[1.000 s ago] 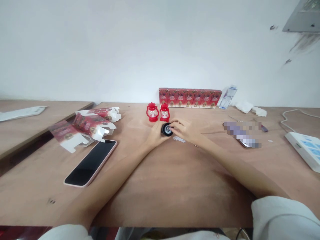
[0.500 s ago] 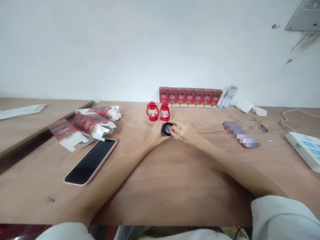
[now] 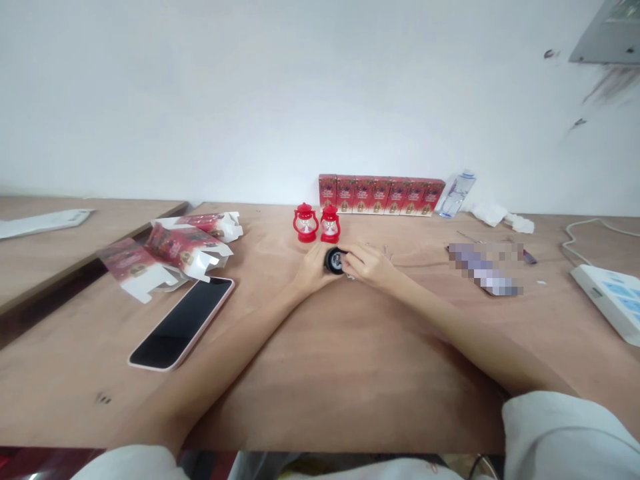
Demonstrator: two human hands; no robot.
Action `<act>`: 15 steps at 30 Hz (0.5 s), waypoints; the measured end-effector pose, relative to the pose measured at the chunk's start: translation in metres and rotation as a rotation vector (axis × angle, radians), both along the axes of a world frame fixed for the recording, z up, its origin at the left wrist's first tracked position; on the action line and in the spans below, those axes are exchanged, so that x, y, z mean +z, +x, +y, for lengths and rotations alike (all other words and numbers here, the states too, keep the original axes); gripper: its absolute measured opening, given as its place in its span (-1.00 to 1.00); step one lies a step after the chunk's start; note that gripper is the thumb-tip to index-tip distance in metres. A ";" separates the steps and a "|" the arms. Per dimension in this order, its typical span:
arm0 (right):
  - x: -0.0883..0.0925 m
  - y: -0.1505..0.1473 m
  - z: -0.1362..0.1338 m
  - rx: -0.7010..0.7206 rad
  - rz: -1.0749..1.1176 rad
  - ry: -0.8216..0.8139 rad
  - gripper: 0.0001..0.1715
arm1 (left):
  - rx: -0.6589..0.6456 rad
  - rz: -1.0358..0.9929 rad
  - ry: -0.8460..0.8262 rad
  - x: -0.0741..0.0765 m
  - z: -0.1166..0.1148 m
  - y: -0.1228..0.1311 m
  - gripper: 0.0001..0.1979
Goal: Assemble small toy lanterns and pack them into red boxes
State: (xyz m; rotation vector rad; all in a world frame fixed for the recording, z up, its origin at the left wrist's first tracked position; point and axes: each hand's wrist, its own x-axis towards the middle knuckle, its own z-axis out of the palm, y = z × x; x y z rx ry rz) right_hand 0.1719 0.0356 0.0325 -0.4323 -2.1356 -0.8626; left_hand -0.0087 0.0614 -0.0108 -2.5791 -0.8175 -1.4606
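A small round black object (image 3: pixel 335 261) with a pale inside faces me at the middle of the table. My left hand (image 3: pixel 313 268) is closed around its left side. The fingers of my right hand (image 3: pixel 367 265) are pinched together at its right edge; whether something tiny is between them is too small to tell. Just behind my hands, two red lanterns stand upright side by side, the left lantern (image 3: pixel 306 223) and the right lantern (image 3: pixel 330 225).
Red boxes (image 3: pixel 381 195) stand in a row against the wall beside a clear bottle (image 3: pixel 457 194). Flattened cartons (image 3: pixel 175 250) and a phone (image 3: pixel 183 325) lie left. White tissue (image 3: pixel 490 213), a blurred purple packet (image 3: pixel 483 269) and a white power strip (image 3: pixel 611 298) are right.
The fingers of my right hand have shifted slightly from the middle of the black object to its right edge, so more of its inside shows. My left hand keeps its hold.
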 end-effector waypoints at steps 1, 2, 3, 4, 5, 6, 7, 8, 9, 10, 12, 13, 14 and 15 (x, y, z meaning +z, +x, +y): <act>0.001 0.000 0.000 0.010 0.007 -0.015 -0.81 | 0.000 -0.010 0.005 -0.001 0.001 0.000 -0.54; 0.001 0.000 0.000 0.019 0.016 -0.026 -0.81 | 0.002 -0.021 0.012 -0.002 0.002 0.000 -0.54; 0.002 0.000 -0.001 0.026 0.025 -0.032 -0.81 | 0.003 -0.030 0.018 -0.003 0.003 0.000 -0.53; 0.002 0.000 -0.001 0.032 0.031 -0.030 -0.82 | 0.006 -0.035 0.022 -0.003 0.003 0.000 -0.53; 0.001 -0.001 -0.001 0.034 0.034 -0.026 -0.82 | 0.009 -0.037 0.027 -0.004 0.004 0.000 -0.52; 0.001 -0.001 -0.001 0.033 0.035 -0.017 -0.82 | 0.012 -0.035 0.030 -0.004 0.004 0.000 -0.52; 0.000 -0.001 -0.001 0.029 0.032 -0.009 -0.82 | 0.012 -0.032 0.035 -0.004 0.004 0.000 -0.52; -0.001 -0.001 0.000 0.022 0.026 -0.002 -0.82 | 0.011 -0.028 0.041 -0.003 0.004 0.000 -0.52; -0.002 -0.001 0.000 0.013 0.019 0.004 -0.82 | 0.010 -0.025 0.048 -0.002 0.003 0.000 -0.52; -0.003 -0.001 0.000 0.002 0.013 0.009 -0.82 | 0.009 -0.018 0.054 -0.002 0.002 0.000 -0.52; -0.004 0.000 0.001 -0.015 0.000 0.009 -0.81 | 0.006 -0.002 0.060 0.000 0.000 0.000 -0.54; -0.005 0.000 0.001 -0.020 -0.005 0.004 -0.80 | 0.007 0.006 0.061 0.001 -0.001 0.000 -0.55; -0.005 0.000 0.001 -0.023 -0.008 -0.001 -0.79 | 0.008 0.015 0.058 0.001 -0.001 0.000 -0.55; -0.005 0.000 0.001 -0.022 -0.007 -0.006 -0.79 | 0.011 0.020 0.055 0.001 -0.002 0.000 -0.55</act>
